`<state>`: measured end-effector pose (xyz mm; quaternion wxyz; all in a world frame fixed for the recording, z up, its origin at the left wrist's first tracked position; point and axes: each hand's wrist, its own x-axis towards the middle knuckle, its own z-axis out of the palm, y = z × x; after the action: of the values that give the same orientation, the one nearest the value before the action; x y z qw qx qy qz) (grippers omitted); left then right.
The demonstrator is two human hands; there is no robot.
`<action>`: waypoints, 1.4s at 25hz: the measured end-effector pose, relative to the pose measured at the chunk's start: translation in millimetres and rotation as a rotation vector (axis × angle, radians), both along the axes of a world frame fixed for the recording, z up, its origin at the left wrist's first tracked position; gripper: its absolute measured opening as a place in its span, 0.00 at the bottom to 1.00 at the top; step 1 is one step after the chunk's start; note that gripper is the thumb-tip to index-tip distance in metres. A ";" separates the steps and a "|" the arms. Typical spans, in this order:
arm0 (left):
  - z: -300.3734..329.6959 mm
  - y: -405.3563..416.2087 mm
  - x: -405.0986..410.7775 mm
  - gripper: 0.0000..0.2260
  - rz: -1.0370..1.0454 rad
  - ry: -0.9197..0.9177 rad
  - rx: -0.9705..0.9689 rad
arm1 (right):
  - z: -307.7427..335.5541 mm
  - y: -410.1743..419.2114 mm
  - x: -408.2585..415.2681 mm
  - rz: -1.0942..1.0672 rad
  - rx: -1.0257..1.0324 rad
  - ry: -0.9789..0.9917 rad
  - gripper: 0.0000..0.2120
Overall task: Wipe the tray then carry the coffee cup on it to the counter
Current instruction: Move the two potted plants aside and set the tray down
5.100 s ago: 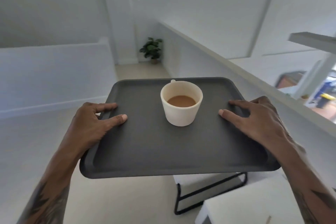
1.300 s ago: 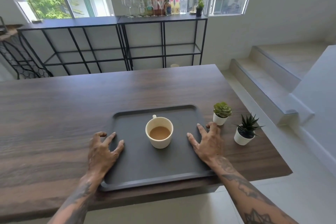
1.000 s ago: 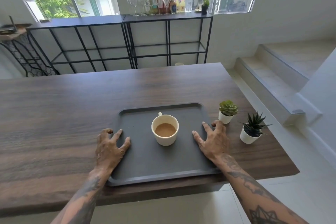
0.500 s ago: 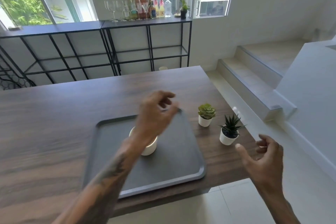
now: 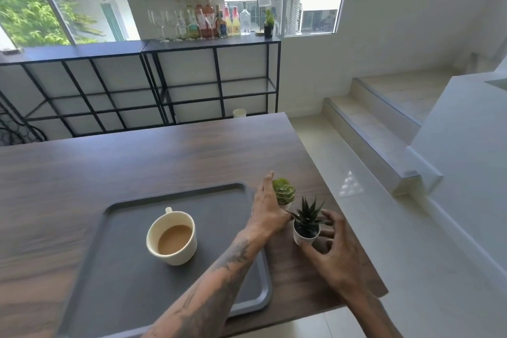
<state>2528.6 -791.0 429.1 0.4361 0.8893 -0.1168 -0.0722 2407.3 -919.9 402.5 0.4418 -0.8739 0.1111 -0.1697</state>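
The dark grey tray (image 5: 129, 277) lies flat on the wooden counter (image 5: 137, 162), near its front right corner. The cream coffee cup (image 5: 179, 254), full of milky coffee, stands on the tray's middle with its handle pointing away. My left hand (image 5: 267, 211) reaches across the tray's right side and rests against the round succulent pot (image 5: 284, 194), hiding most of the pot. My right hand (image 5: 337, 261) curls around the white pot of the spiky plant (image 5: 306, 236), thumb in front and fingers behind it. Neither hand touches the tray or the cup.
The two small plants stand just right of the tray, close to the counter's right edge. Beyond that edge are a tiled floor and steps (image 5: 370, 123). A black metal shelf unit (image 5: 211, 82) with bottles and glasses stands behind the counter under the windows.
The tray was carried to the counter and set down. Both hands let go of its sides and moved right, my left arm crossing over the tray, onto the two plant pots.
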 end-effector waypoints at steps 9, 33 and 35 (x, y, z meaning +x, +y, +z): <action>14.0 -7.0 15.5 0.30 -0.057 -0.142 -0.037 | 11.4 -3.3 29.9 0.042 -0.050 -0.092 0.26; 154.6 506.8 10.3 0.32 0.817 -0.360 0.091 | 196.7 400.6 236.6 0.566 -0.023 -0.268 0.22; 122.8 527.9 -8.0 0.30 0.857 -0.312 0.040 | 175.8 433.9 247.0 0.580 -0.035 -0.197 0.23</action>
<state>2520.6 -263.2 551.9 0.3868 0.8659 0.1987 0.2472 2654.4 -485.9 578.3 0.4652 -0.8560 -0.1895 -0.1222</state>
